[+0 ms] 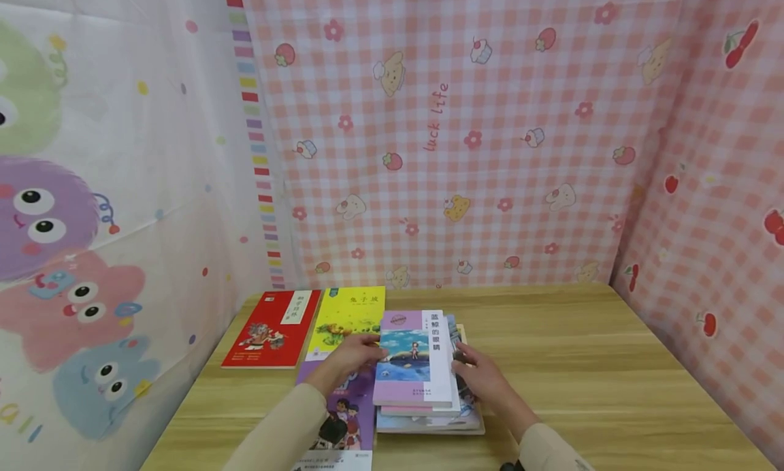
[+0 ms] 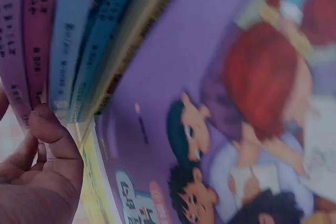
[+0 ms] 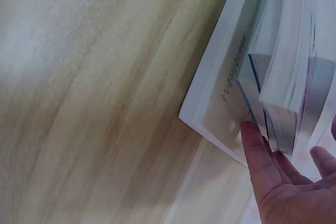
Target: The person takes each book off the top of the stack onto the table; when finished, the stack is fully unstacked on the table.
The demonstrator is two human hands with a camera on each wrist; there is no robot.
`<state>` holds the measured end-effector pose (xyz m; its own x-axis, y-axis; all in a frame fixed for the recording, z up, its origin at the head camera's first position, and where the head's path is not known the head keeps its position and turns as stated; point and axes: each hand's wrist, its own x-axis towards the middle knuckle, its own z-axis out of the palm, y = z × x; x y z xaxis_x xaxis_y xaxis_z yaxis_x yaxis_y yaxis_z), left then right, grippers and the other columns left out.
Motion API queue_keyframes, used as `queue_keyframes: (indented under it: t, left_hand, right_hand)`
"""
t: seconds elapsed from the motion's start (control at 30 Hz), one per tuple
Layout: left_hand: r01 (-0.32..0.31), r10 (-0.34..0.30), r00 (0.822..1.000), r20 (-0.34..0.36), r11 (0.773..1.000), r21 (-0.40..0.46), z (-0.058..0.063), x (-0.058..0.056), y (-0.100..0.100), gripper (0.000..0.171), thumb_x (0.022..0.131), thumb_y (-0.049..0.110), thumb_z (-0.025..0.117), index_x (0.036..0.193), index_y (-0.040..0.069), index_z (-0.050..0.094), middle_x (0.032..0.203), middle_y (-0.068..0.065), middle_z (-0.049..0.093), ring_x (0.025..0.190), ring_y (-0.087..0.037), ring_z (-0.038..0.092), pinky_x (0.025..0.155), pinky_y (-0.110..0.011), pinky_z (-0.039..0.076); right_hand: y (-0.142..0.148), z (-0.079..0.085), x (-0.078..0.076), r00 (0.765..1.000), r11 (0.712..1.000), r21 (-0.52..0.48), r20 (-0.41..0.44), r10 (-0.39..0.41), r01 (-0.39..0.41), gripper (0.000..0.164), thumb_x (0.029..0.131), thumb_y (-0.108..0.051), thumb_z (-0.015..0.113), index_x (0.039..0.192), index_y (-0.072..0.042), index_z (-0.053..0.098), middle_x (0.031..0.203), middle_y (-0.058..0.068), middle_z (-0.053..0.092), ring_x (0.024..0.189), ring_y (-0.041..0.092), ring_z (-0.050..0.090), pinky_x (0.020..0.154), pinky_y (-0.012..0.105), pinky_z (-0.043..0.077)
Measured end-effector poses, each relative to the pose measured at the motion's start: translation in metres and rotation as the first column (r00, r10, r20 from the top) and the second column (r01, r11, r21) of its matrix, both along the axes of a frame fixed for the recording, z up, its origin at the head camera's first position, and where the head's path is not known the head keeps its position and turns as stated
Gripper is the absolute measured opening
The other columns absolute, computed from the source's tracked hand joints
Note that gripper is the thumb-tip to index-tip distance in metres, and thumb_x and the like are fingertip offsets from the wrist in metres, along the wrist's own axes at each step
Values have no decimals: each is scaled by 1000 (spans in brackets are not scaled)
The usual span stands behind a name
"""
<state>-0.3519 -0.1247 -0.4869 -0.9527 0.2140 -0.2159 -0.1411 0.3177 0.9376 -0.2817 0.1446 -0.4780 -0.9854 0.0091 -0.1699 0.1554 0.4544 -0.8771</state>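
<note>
Lilac book (image 1: 404,359): atop stack (image 1: 422,429)
Left hand (image 1: 354,359): half-open, touching spines (image 2: 37,40)
Right hand (image 1: 484,378): half-open, touching page edges (image 3: 286,51)
Red book (image 1: 269,331): worktop's (image 1: 582,362) far-left corner

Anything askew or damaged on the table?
Yes: the book stack is uneven. Lower books jut out past the top book on the right, so their edges don't line up. No spill or damage visible.
</note>
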Motion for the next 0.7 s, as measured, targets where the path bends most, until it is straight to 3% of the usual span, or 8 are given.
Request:
queue_keyframes:
  t: [0.17, 0.3, 0.43, 0.57, 0.7]
  left_hand:
    - [15, -15, 1000, 5, 998, 57, 0, -3, -1, 64, 91, 11, 70, 143, -13, 40, 138, -26, 52, 106, -28, 63, 90, -47, 52]
    - [11, -13, 1000, 23, 993, 114, -1, -4, -12, 59, 92, 7, 66, 143, -11, 41, 126, -22, 61, 100, -26, 66, 88, -45, 53]
    - [9, -24, 996, 85, 986, 168, -2, -1, -23, 61, 92, 9, 68, 144, -8, 41, 112, -16, 69, 93, -26, 68, 85, -45, 54]
    - [43, -67, 990, 123, 981, 188, -2, 1, -28, 71, 90, 12, 72, 149, -4, 34, 111, -15, 69, 91, -27, 69, 82, -47, 56]
    - [74, -98, 989, 114, 977, 201, -2, 0, -28, 77, 90, 13, 73, 153, 1, 29, 118, -16, 66, 94, -30, 69, 81, -48, 56]
  right_hand:
    - [-2, -2, -2, 1000, 999, 33, -27, 4, -3, 58, 98, -17, 63, 151, -9, 42, 150, 28, 38, 136, 51, 34, 102, 64, 37]
    - [-5, -2, -2, 1000, 999, 45, -23, 1, 0, 61, 95, -15, 67, 150, -9, 42, 152, 27, 35, 137, 51, 32, 105, 64, 34]
    - [-8, -2, -4, 1000, 998, 64, -26, 4, -2, 64, 92, -14, 70, 150, -7, 43, 151, 28, 36, 138, 51, 30, 107, 64, 30]
    - [-10, -3, -6, 1000, 998, 65, -6, -9, 10, 65, 91, -12, 71, 150, -8, 43, 152, 27, 36, 138, 51, 29, 107, 64, 29]
    - [-9, -3, -7, 1000, 997, 66, 8, -28, 27, 65, 91, -11, 71, 150, -9, 43, 152, 26, 35, 138, 51, 29, 108, 64, 28]
